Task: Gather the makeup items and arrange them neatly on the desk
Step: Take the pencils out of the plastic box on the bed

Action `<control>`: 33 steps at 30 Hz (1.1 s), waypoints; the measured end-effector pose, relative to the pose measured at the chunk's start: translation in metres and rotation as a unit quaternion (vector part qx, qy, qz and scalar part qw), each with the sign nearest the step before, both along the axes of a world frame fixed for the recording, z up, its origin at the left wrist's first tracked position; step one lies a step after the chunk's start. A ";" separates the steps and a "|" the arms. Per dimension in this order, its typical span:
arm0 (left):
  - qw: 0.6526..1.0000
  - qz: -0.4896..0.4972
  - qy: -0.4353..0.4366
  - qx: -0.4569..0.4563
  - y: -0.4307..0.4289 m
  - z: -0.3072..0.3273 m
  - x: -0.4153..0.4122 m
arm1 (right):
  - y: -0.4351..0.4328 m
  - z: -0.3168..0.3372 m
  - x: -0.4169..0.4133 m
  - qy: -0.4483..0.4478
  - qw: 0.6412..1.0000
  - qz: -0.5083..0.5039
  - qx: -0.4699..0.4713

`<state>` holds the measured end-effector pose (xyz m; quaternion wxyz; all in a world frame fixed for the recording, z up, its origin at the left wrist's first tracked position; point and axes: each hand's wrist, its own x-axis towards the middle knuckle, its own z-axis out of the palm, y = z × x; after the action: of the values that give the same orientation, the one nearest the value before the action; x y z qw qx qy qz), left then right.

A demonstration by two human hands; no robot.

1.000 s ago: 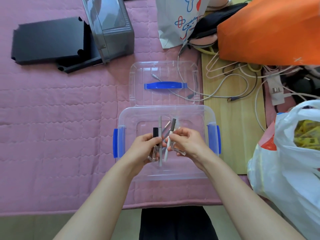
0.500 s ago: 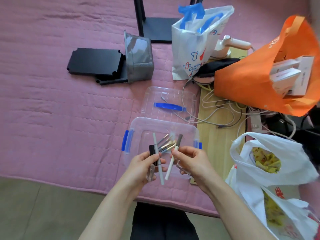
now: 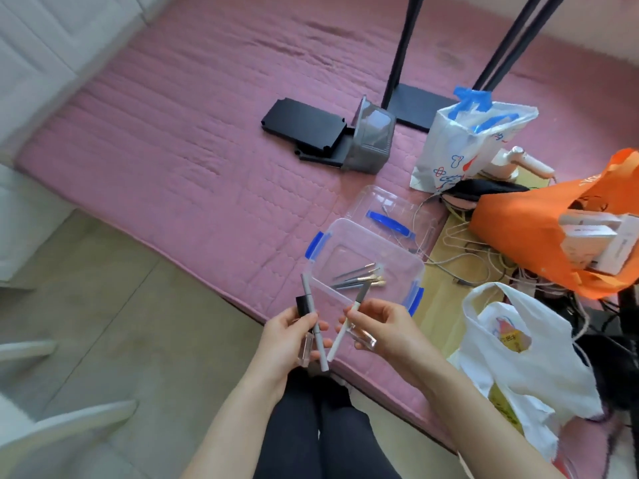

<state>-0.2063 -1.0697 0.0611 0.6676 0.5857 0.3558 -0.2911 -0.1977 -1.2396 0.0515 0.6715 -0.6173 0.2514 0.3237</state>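
Hands (image 3: 287, 337) withdrawn from box (image 3: 366, 237), holding pens (image 3: 308, 295), perhaps tubes (image 3: 366, 337)

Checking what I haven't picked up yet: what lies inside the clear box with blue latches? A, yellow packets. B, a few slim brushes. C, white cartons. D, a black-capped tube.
B: a few slim brushes lie on the floor of the clear box; the black-capped tube is in the left hand.

We see a pink quilted mattress (image 3: 207, 167) carrying a clear box (image 3: 337, 259) just beyond our right grip (image 3: 387, 326), its lid (image 3: 371, 200) and a black tray (image 3: 301, 127) farther off.
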 end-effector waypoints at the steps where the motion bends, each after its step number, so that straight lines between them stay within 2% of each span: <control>1: 1.000 0.017 -0.003 0.001 0.006 0.007 -0.007 | 0.006 0.006 -0.004 -0.002 1.000 0.014 0.002; 13: 0.972 0.222 -0.040 0.071 0.091 0.057 -0.088 | 0.103 0.060 -0.029 -0.023 0.984 0.177 0.017; 19: 0.945 0.323 -0.029 0.051 0.151 0.064 -0.129 | 0.175 0.073 -0.046 -0.014 0.977 0.208 0.042; 24: 0.933 0.356 -0.028 0.050 0.207 0.074 -0.159 | 0.242 0.081 -0.067 0.004 0.964 0.261 0.049; 33: 0.917 0.397 -0.024 0.043 0.305 0.085 -0.200 | 0.355 0.087 -0.091 -0.014 0.953 0.299 0.055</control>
<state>-0.4064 -0.7644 0.1458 0.7106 0.4318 0.5549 0.0277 -0.2883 -0.8843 0.1389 0.5802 -0.6308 0.0282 0.5145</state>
